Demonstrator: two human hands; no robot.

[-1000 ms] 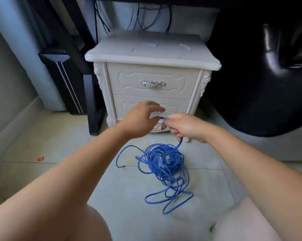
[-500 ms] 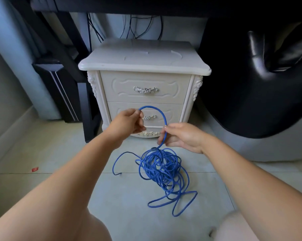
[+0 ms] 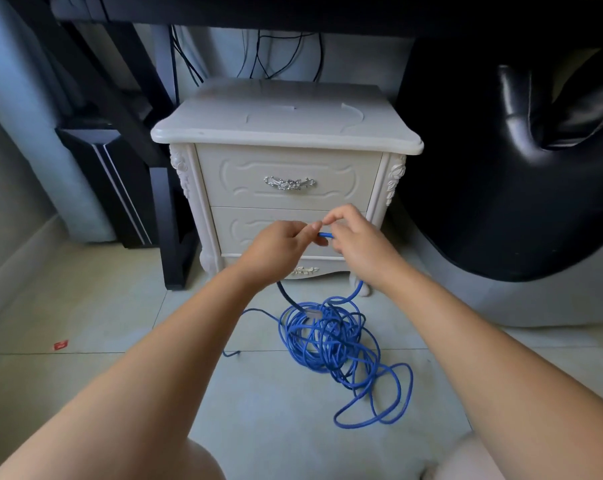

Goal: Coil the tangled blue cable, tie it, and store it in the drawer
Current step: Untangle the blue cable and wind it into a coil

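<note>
Well, from the head view I count two hands, one blue cable (image 3: 324, 341) and one white nightstand (image 3: 286, 123) at 12 o'clock with two closed drawers. The left hand (image 3: 276, 244) and right hand (image 3: 357, 244) meet before the lower drawer (image 3: 251, 226), each grip clamped on the cable. Its tangled heap lies on the floor at 6 o'clock from them. Half a second back, an arch of cable stood between the hands; now they nearly touch.
</note>
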